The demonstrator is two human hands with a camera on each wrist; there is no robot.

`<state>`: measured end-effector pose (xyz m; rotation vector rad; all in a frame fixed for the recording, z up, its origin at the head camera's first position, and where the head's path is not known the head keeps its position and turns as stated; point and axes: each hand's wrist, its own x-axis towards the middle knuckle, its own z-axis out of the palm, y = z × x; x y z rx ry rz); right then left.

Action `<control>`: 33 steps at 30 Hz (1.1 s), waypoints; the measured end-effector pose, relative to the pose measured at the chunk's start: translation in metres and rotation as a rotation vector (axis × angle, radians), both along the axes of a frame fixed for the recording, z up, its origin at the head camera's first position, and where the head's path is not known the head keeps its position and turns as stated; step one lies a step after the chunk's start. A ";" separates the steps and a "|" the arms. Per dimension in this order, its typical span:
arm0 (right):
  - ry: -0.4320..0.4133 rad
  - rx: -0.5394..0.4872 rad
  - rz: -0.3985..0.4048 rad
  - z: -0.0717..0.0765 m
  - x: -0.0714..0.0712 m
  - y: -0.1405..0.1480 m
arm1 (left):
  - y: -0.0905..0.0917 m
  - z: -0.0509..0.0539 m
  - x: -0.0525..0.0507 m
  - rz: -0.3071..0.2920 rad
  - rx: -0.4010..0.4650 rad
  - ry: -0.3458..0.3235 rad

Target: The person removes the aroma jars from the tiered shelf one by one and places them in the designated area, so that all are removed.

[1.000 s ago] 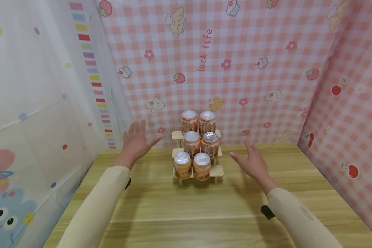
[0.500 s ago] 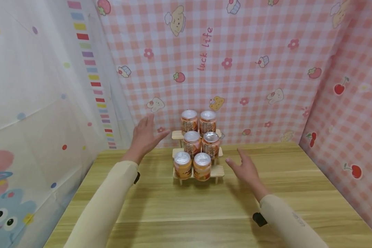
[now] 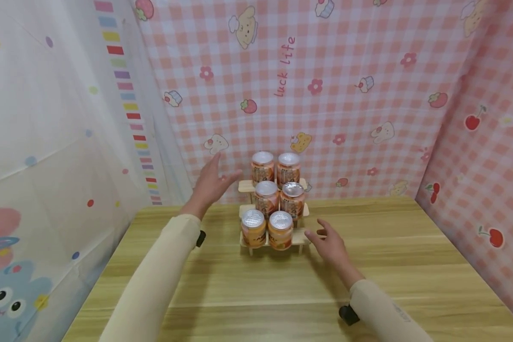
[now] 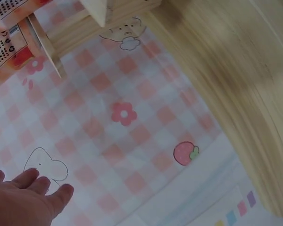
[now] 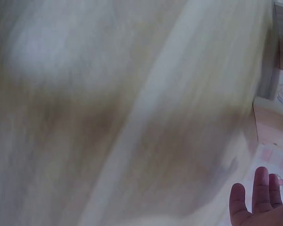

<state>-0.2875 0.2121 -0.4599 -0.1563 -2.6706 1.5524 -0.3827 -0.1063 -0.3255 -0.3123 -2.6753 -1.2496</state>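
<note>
A small wooden stepped rack (image 3: 301,236) stands near the back of the table, with two cans on each of its three steps. The front left can (image 3: 253,230) and front right can (image 3: 280,231) have silvery lids and orange labels. My left hand (image 3: 211,183) hovers left of the top step, thumb toward the cans, holding nothing; its spread fingers (image 4: 61,197) show in the left wrist view. Close to the right end of the bottom step is my right hand (image 3: 331,244), its fingers (image 5: 261,188) loosely bent around nothing. Whether it touches the rack I cannot tell.
The wood-grain table (image 3: 256,294) stretches in front of the rack. A pink checked cloth (image 3: 346,109) hangs close behind it. Another pink cloth (image 3: 474,175) borders the right side, and a white dotted sheet (image 3: 60,118) the left.
Both hands have moved inward toward the rack: the left to the right and slightly up, the right to the left and down. Rack and cans stay put.
</note>
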 end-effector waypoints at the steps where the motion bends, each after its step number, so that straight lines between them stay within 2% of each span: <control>1: -0.004 -0.011 -0.008 -0.001 0.000 -0.001 | 0.002 0.001 -0.001 -0.009 0.028 -0.014; 8: 0.002 -0.112 -0.048 -0.009 0.003 -0.008 | 0.013 0.008 -0.003 -0.050 0.122 -0.072; 14: -0.016 -0.177 -0.076 -0.014 0.003 -0.012 | 0.025 0.007 -0.011 -0.067 0.164 -0.118; 20: -0.027 -0.228 -0.094 -0.018 0.001 -0.013 | 0.038 0.010 -0.016 -0.097 0.219 -0.141; 27: -0.029 -0.241 -0.090 -0.018 -0.003 -0.013 | 0.046 0.010 -0.024 -0.140 0.276 -0.161; 33: -0.053 -0.319 -0.075 -0.017 -0.006 -0.015 | 0.050 0.009 -0.033 -0.163 0.341 -0.161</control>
